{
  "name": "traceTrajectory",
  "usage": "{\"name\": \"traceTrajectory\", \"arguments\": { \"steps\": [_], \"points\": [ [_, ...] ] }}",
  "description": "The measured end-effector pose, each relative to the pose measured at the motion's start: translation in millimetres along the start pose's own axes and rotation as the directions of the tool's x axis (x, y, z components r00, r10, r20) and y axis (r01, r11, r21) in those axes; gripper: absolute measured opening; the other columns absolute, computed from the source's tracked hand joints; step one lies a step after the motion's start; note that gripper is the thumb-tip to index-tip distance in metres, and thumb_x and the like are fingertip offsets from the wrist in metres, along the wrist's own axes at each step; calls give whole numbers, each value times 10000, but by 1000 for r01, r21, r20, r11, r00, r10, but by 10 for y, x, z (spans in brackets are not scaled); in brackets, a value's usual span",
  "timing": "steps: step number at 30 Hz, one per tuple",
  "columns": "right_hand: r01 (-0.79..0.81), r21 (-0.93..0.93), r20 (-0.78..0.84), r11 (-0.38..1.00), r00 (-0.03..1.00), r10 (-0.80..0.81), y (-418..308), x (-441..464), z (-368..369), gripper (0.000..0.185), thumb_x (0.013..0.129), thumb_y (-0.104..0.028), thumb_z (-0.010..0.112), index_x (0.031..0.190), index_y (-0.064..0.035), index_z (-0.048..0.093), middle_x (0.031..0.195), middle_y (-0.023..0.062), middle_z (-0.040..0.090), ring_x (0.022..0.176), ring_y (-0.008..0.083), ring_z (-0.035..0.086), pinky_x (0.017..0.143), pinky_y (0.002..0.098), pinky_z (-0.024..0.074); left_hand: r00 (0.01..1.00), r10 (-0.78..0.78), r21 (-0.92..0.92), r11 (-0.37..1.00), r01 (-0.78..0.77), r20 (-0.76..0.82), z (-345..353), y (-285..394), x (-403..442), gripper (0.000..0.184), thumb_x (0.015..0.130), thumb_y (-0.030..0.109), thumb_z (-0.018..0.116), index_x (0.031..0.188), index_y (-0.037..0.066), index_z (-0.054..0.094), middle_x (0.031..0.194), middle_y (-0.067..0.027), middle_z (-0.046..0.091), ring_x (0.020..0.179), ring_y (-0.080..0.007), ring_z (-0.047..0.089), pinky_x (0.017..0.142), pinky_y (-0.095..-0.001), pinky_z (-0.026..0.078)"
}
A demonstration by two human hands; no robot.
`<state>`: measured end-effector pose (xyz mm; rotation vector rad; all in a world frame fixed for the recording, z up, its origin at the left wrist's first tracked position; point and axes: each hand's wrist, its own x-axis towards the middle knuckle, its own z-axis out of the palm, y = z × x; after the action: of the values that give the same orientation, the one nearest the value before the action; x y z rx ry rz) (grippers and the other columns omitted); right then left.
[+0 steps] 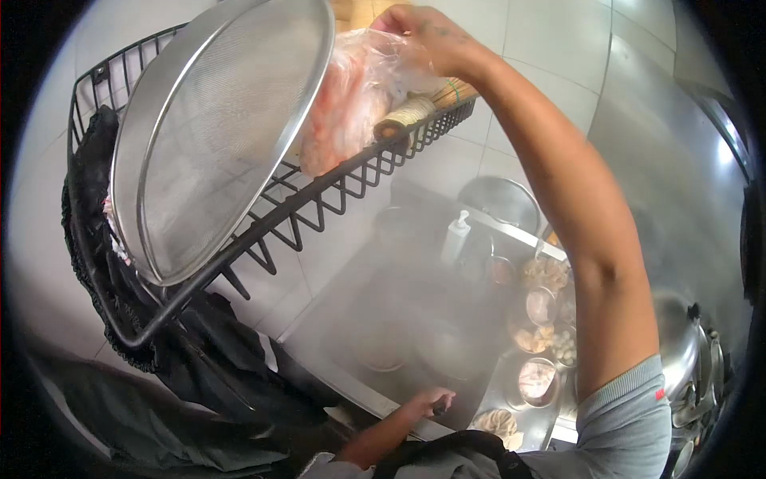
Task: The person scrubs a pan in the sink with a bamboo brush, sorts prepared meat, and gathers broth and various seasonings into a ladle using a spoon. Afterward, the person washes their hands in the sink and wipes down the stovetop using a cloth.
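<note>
My right hand (431,40) reaches up into a black wire rack (319,191), its fingers closed on the top of a clear plastic bag (343,104). Reddish-pink contents show through the plastic; I cannot make out what they are. A large round mesh strainer (231,120) leans in the rack beside the bag. To the bag's right lie a roll wound with pale string (404,117) and a bundle of thin sticks (455,92). Low in the view, my left hand (427,403) grips a short dark handle. Steam blurs what that handle belongs to.
Steam rises over the cooking surface (319,335) below the rack. A white pump bottle (456,238) and a metal lid (501,203) stand at its far side. Several bowls of ingredients (538,303) line the right. Black cloth (215,351) hangs at the left.
</note>
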<state>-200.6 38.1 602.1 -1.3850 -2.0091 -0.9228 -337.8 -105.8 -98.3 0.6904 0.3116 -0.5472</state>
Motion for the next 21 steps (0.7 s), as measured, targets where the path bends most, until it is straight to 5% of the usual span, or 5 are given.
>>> {"name": "traceTrajectory", "arguments": {
  "steps": [4, 6, 11, 16, 21],
  "points": [
    [-477, 525, 156, 705, 868, 471, 55, -409, -205, 292, 861, -276, 620, 1041, -47, 614, 871, 50, 612, 800, 143, 554, 742, 279, 453, 999, -15, -102, 995, 19, 39, 2, 38, 9, 239, 888, 206, 563, 667, 126, 520, 579, -3, 509, 462, -129, 467, 452, -256, 395],
    [-477, 43, 286, 878, 848, 447, 93, -602, -231, 259, 834, -266, 598, 978, -51, 615, 888, 43, 611, 808, 144, 545, 756, 300, 450, 1000, 7, 0, 1000, -7, -9, 7, 68, 69, 229, 886, 203, 565, 673, 129, 520, 567, 0, 498, 459, -126, 464, 442, -258, 389],
    [-426, -73, 408, 902, 813, 417, -33, -506, -11, 483, 833, -421, 427, 885, 32, 583, 913, 165, 628, 807, 262, 566, 757, 384, 442, 963, 269, 79, 960, -270, 13, 116, 62, -29, 225, 878, 197, 571, 668, 140, 511, 547, 7, 473, 447, -125, 450, 411, -267, 368],
    [-416, -35, 409, 908, 824, 393, 324, -545, 268, 591, 830, -460, 299, 920, 63, 558, 922, 218, 612, 827, 312, 563, 745, 424, 423, 999, 36, 0, 999, -36, 36, 123, 165, -82, 224, 873, 198, 576, 666, 127, 522, 558, -4, 499, 457, -138, 477, 414, -282, 394],
    [-368, -163, 416, 916, 816, 402, 313, -581, 244, 594, 857, -459, 293, 929, 67, 560, 970, 243, 613, 900, 356, 579, 794, 451, 429, 979, 203, 63, 977, -203, 10, 349, 258, -429, 261, 874, 208, 576, 637, 111, 523, 563, -23, 507, 470, -152, 497, 430, -298, 413]
  ]
}}
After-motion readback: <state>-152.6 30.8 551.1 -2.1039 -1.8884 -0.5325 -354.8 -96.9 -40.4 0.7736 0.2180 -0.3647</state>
